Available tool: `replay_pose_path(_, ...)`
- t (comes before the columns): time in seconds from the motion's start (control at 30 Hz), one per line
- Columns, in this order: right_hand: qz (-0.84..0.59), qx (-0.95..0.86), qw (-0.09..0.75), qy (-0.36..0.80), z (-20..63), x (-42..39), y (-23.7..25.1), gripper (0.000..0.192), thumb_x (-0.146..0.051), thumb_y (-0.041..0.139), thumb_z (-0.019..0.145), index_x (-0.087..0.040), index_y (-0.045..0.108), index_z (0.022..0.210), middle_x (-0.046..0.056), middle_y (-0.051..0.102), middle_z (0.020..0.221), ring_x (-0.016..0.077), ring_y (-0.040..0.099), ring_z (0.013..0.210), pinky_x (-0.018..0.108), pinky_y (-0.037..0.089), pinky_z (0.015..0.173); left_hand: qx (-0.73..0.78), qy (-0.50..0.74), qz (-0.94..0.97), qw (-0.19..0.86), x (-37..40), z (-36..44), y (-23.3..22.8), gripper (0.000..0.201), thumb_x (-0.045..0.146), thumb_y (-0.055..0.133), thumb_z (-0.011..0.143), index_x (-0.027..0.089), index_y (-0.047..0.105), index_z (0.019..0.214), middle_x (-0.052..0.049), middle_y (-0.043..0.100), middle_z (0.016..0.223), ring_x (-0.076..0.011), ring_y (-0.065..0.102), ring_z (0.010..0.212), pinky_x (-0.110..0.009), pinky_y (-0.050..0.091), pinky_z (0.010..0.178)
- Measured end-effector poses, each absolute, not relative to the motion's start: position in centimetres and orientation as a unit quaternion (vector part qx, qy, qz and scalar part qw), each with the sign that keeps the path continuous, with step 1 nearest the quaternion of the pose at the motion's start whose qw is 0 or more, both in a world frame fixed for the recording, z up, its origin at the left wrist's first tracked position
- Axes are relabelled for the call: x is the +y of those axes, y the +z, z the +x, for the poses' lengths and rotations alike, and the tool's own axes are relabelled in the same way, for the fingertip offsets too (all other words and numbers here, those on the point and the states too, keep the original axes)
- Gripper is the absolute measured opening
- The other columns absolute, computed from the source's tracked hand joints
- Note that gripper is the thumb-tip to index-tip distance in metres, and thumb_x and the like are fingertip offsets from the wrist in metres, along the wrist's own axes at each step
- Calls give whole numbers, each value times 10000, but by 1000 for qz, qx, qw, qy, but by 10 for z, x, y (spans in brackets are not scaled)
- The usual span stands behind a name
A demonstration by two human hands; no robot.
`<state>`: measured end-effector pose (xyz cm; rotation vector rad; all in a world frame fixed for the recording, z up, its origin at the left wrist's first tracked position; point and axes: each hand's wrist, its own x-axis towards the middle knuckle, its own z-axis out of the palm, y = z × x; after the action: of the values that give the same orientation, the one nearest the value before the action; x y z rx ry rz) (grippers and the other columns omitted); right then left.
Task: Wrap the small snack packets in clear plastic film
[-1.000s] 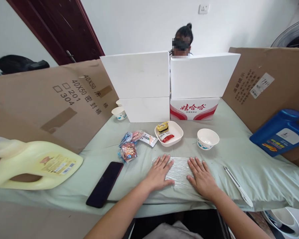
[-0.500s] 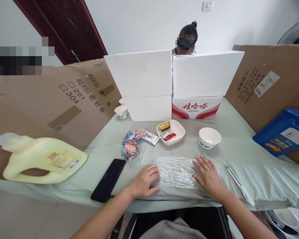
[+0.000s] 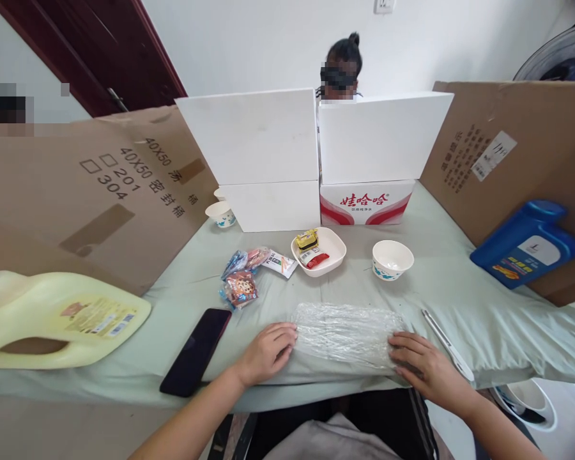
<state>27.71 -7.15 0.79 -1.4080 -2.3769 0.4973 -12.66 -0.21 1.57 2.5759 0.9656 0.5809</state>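
A crinkled sheet of clear plastic film (image 3: 347, 333) lies spread on the cloth in front of me. My left hand (image 3: 267, 352) rests at its left edge, fingers together and slightly bent, fingertips touching the film. Over the right edge lies my right hand (image 3: 429, 365), fingers stretched and thumb apart. Just beyond that hand is a white slim utility knife (image 3: 448, 345). A black phone (image 3: 195, 351) lies left of my left hand. Past the film, a white square bowl (image 3: 333, 255) contains a yellow snack packet (image 3: 307, 239) and a red-and-white packet (image 3: 313, 257).
Several snack packets (image 3: 240, 287) lie left of the square bowl; a round patterned bowl (image 3: 393, 260) stands right. White boxes (image 3: 268, 140) form a wall at the back, a person behind. Cardboard panels (image 3: 138, 172) flank the table, with a yellow jug (image 3: 100, 319) and blue bottle (image 3: 527, 246).
My right hand has moved outward to the right, and the film now spreads wider. My left hand stays near the left edge. The whole view has shifted slightly.
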Motion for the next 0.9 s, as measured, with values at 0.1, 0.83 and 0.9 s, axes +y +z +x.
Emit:
replay_pose_path(0.1, -503, -817, 205, 194, 274, -68, 10, 266, -334, 444, 951, -250, 693, 993, 63, 673, 1147, 204, 568, 1153, 381, 455, 999, 404, 228, 868, 179, 2, -120, 18, 195, 187, 410, 896, 214, 600, 926, -55, 698, 941, -192, 649, 963, -338, 516, 869)
replay_pose_path(0.83, -754, -648, 102, 34, 232, -29, -8, 299, -301, 341, 972, -191, 580, 1114, 84, 668, 1054, 205, 663, 801, 295, 430, 643, 644, 67, 762, -6, 40, -50, 15, 172, 158, 453, 908, 170, 617, 961, -112, 646, 965, -264, 617, 896, -366, 453, 766)
replay_pose_path(0.9, -751, -656, 71, 11, 228, -30, -6, 308, -292, 326, 980, -192, 574, 1134, 82, 664, 1047, 200, 662, 811, 288, 427, 640, 604, 98, 790, -48, 34, -37, 18, 217, 124, 432, 906, 168, 636, 966, -128, 641, 987, -281, 596, 958, -406, 452, 821)
